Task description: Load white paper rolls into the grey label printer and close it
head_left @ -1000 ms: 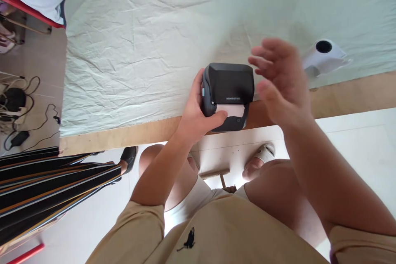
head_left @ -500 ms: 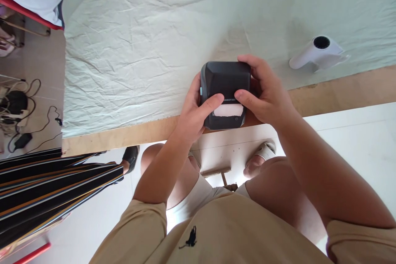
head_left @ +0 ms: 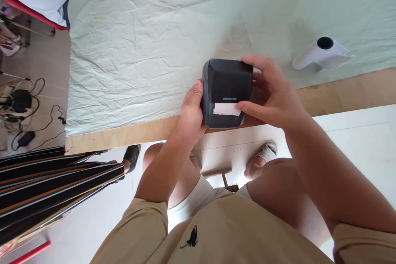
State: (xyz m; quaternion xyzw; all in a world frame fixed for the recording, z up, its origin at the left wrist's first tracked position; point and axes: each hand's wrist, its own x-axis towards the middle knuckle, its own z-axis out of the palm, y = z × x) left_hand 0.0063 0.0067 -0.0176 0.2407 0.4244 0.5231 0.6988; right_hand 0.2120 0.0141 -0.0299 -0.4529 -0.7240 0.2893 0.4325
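A black label printer [head_left: 230,80] with small pale lettering is held between my hands at the table's front edge. A white paper label [head_left: 227,109] sticks out of the slot in its lower part. My left hand [head_left: 192,107] grips the printer's left side, its thumb lying along that edge and its other fingers mostly hidden. On the right side, my right hand [head_left: 269,93] is curled about the printer, its upper fingers at the far right corner. The right thumb touches the right end of the label.
On the right of the cloth-covered table [head_left: 139,49] lies a white cylindrical object [head_left: 312,54] with a dark round end. A wooden edge [head_left: 123,136] runs along the front. Cables [head_left: 23,103] lie on the floor at left, near a person's striped trousers [head_left: 62,185].
My left thumb has moved off the printer's top to its left side. The right thumb has shifted down onto the label's end. The printer has turned slightly, showing more of its left side.
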